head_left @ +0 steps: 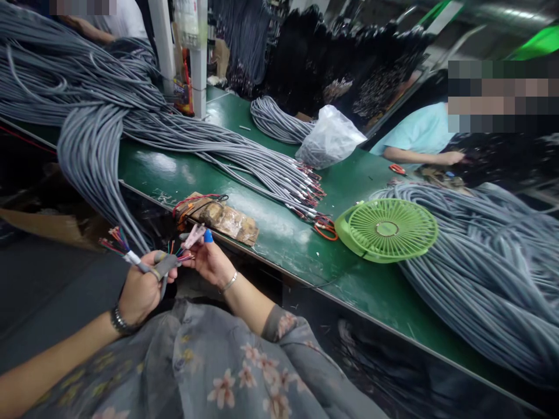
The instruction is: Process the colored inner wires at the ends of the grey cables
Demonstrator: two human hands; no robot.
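Note:
My left hand (142, 288) is closed round grey cables near their ends, with a white-banded end (131, 257) and its thin coloured wires sticking out to the left. Grey tape or sleeving covers some of its fingers. Close to it on the right, my right hand (208, 261) pinches the coloured wires (186, 256) of another cable end. A blue cover sits on one of its fingertips. A pale pinkish strip lies by those fingers. From the held cables, a grey bundle (94, 151) runs up onto the green table (279, 224).
A taped wooden block (227, 220) lies at the table edge. Further right are orange-handled scissors (326, 228), a green fan (387, 229) and a large cable pile (489, 250). A plastic bag (331, 137) stands behind. Two other people are across the table.

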